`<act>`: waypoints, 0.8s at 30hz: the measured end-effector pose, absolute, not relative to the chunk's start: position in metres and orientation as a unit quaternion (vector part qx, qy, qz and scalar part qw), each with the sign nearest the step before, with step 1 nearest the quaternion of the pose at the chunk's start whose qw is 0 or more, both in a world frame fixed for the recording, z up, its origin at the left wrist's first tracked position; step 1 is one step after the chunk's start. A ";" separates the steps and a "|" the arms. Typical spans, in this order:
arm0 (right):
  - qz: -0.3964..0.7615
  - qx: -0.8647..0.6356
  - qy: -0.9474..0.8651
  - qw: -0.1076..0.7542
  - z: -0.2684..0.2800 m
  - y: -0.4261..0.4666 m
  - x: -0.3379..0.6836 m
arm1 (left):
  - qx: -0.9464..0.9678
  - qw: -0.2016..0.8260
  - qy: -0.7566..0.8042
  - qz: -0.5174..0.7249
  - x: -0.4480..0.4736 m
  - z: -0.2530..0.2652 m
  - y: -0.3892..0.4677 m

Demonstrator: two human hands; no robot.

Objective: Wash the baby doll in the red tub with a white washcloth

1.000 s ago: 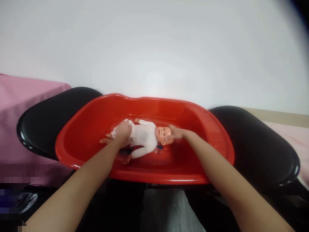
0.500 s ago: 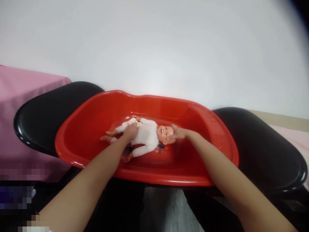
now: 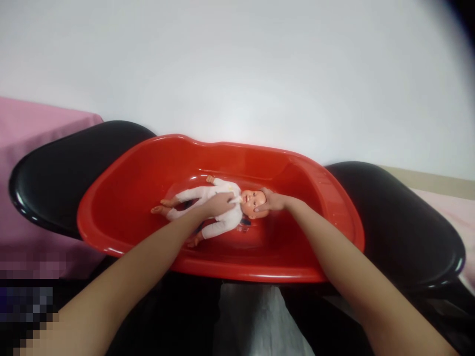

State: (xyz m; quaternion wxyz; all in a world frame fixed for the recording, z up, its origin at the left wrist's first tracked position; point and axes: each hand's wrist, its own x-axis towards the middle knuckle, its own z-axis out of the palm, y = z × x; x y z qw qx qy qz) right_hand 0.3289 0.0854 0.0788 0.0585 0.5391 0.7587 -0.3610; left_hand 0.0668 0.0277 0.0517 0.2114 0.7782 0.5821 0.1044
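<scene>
A baby doll (image 3: 227, 223) in white clothes lies on its back in a red baby bathtub (image 3: 260, 273), head to the right and legs to the left. My right hand (image 3: 273, 200) cups the crown of the doll's head, thumb and fingers on either side of it. On the doll's upper chest, just below the chin, my left hand (image 3: 219, 203) is closed on what looks like a small white cloth (image 3: 230, 188) with yellow marks. The cloth is mostly hidden by the hand and blends with the doll's clothes.
Black rounded seats or stands flank the tub, one on the left (image 3: 70, 178) and another on the right (image 3: 404, 227). A pink cloth-covered surface (image 3: 44, 118) is at the far left. Behind the tub rises a white wall (image 3: 237, 64).
My left hand has moved right, from the doll's belly up to its chest near the neck, and the yellow-marked cloth moved with it. My right hand stays on the head.
</scene>
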 end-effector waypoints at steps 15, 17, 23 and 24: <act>-0.347 0.530 0.771 0.063 0.081 0.084 0.329 | 0.828 0.296 0.471 -0.066 0.070 0.048 0.012; -0.347 0.533 0.769 0.066 0.080 0.085 0.329 | 0.808 0.252 0.530 0.047 0.069 0.049 0.016; -0.341 0.523 0.779 0.065 0.079 0.086 0.330 | 0.805 0.305 0.494 0.125 0.081 0.033 0.013; -0.341 0.521 0.780 0.064 0.079 0.086 0.330 | 0.820 0.314 0.472 0.081 0.084 0.030 0.011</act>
